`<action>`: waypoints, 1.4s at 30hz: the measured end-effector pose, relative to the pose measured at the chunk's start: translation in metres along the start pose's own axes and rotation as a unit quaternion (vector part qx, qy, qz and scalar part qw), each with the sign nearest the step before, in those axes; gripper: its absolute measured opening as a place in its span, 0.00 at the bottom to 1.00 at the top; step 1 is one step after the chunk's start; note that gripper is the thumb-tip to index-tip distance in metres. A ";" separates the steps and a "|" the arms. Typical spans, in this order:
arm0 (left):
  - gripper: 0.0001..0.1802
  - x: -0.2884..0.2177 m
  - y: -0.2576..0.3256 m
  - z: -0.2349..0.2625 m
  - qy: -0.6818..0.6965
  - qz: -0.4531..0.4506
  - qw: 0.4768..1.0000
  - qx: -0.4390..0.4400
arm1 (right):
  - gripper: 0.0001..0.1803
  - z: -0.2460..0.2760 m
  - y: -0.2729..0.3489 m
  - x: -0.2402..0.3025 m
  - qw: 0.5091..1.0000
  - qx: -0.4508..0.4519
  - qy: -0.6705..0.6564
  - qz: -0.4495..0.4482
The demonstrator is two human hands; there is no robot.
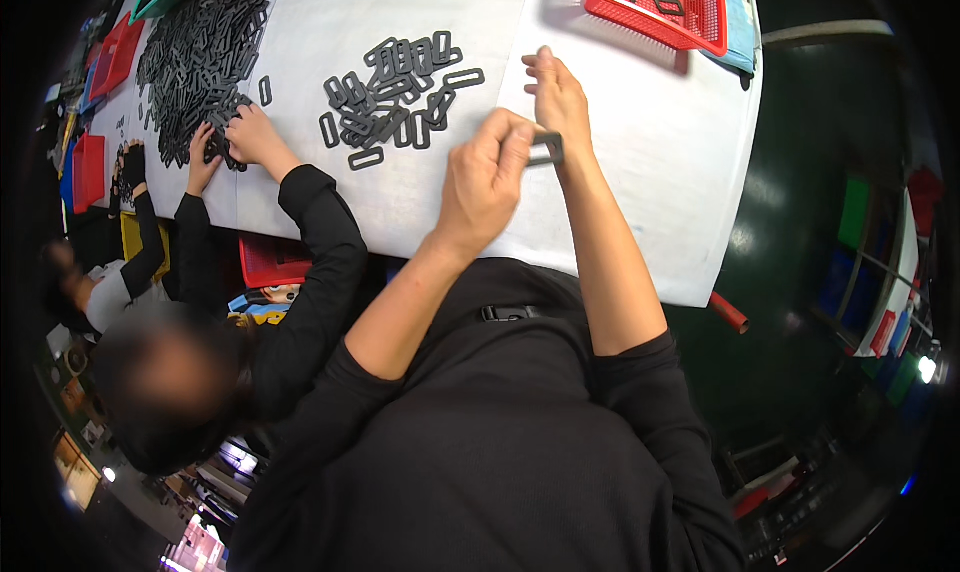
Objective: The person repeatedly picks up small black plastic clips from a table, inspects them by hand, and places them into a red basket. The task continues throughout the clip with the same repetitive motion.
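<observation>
Apparently, the held black loop (559, 149) points lengthwise rightward.

Tbl (660, 192): small buckle pile (390, 97) approx ctr, big buckle pile (205, 67) to its L, co-worker's hands (256, 135) at its near end; 1 loose buckle (269, 89) btwn piles. Mesh basket (640, 28) far R, few buckles in it. Person's L hand (478, 187) near R of small pile, w/ single buckle (558, 149); R hand (560, 102) btwn L hand & basket. Bin (268, 260) by near edge, L of person.
</observation>
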State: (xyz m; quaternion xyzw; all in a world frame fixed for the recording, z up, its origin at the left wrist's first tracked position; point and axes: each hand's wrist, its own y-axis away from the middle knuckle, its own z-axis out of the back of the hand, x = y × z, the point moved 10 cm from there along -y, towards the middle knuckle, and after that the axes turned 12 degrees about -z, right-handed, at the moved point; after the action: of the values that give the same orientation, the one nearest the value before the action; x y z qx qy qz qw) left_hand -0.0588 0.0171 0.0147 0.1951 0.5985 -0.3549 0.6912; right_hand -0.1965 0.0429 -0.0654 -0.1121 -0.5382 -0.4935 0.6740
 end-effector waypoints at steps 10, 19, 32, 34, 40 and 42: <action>0.11 0.043 0.007 0.005 0.032 0.088 0.995 -0.013 | 0.26 0.016 0.028 0.012 0.954 0.067 -0.291 -0.019; 0.17 0.030 0.020 -0.052 0.293 0.149 0.944 0.005 | 0.24 0.020 0.007 0.074 0.870 0.043 -0.476 0.125; 0.19 0.012 0.030 -0.065 0.165 0.115 0.977 0.071 | 0.23 0.035 -0.037 0.068 0.904 -0.079 -0.406 0.109; 0.19 -0.007 0.038 -0.069 0.136 0.060 0.984 0.094 | 0.23 0.051 -0.051 0.073 0.907 -0.111 -0.387 0.119; 0.19 0.019 0.035 -0.085 0.289 0.112 0.942 0.127 | 0.23 0.110 -0.080 0.054 0.931 -0.207 -0.253 0.160; 0.19 0.040 0.030 -0.078 0.332 0.165 0.922 0.109 | 0.23 0.111 -0.079 0.033 0.957 -0.156 -0.202 0.140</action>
State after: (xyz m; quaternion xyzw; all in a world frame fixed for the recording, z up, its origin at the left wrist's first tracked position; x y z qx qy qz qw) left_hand -0.0896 0.0812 -0.0453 0.4722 0.7106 -0.2138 0.4758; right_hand -0.3291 0.0617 -0.0245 -0.3878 -0.5580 -0.4391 0.5878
